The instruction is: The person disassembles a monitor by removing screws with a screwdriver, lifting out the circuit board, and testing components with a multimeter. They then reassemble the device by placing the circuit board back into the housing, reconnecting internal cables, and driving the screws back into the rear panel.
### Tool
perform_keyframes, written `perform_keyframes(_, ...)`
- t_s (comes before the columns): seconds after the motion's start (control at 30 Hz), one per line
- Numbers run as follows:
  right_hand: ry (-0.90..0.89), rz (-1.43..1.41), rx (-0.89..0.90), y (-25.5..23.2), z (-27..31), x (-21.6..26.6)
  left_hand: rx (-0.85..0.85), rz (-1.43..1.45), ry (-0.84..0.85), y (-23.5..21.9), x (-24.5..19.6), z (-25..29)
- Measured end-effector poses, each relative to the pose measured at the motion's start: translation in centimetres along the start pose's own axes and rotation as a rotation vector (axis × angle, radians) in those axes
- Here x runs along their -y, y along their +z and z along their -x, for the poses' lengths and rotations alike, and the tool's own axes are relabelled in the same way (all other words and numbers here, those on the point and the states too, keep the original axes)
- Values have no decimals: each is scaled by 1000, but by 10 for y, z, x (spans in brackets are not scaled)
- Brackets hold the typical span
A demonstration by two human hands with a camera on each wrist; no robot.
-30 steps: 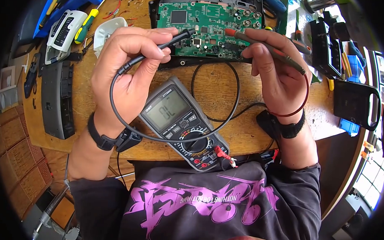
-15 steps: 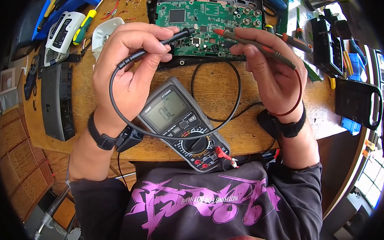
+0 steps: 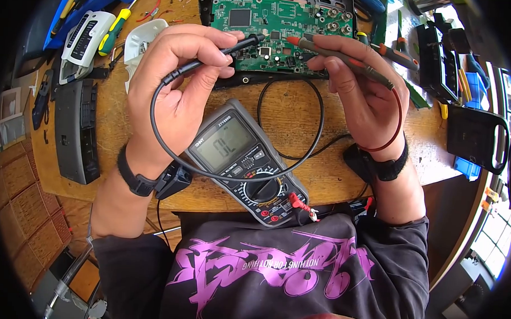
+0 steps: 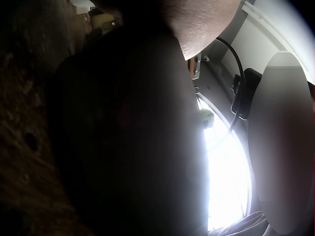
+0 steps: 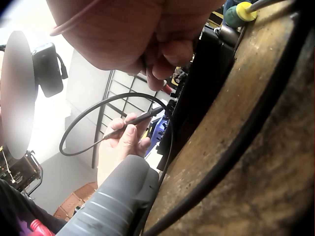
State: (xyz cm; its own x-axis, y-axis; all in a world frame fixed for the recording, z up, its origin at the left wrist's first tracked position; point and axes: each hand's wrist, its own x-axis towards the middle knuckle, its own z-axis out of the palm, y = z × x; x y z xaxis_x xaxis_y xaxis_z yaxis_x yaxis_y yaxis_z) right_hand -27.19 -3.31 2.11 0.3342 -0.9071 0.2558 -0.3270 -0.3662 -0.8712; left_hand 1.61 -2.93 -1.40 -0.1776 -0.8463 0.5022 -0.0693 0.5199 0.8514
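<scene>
In the head view my left hand (image 3: 170, 100) pinches a black multimeter probe (image 3: 214, 58), its tip over the middle of a green circuit board (image 3: 283, 22). My right hand (image 3: 370, 101) grips a probe with a red tip (image 3: 349, 62), angled toward the same area; the two tips stand a short way apart. A grey multimeter (image 3: 249, 165) lies between the forearms, its display reading "OL". From the right wrist, the black probe (image 5: 130, 125) shows in the fingers of the left hand (image 5: 115, 152). A dark shape fills most of the left wrist view.
The black probe lead (image 3: 323, 114) loops over the multimeter onto the wooden bench (image 3: 290, 127). At the left lie a dark plastic panel (image 3: 76, 133), a white cable tester (image 3: 86, 38) and a green-and-yellow screwdriver (image 3: 114, 33). A black bracket-like part (image 3: 476, 136) lies at the right edge.
My right hand has brought the red tip leftward over the board, nearer the black one, and then stayed about there. The left hand has shifted only slightly; the display still reads "OL".
</scene>
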Motion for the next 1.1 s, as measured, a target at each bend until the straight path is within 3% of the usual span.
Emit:
perform_keyframes(0.9, -18, 42, -7, 2, 1, -6, 8, -40, -15, -3, 1, -2)
perform_keyframes(0.97, -11, 41, -7, 2, 2, -6, 116, -106, -22, -8, 1, -1)
perform_keyframes(1.1, 20, 53, -14, 2, 2, -3, 134, -174, 2, -11, 1, -1)
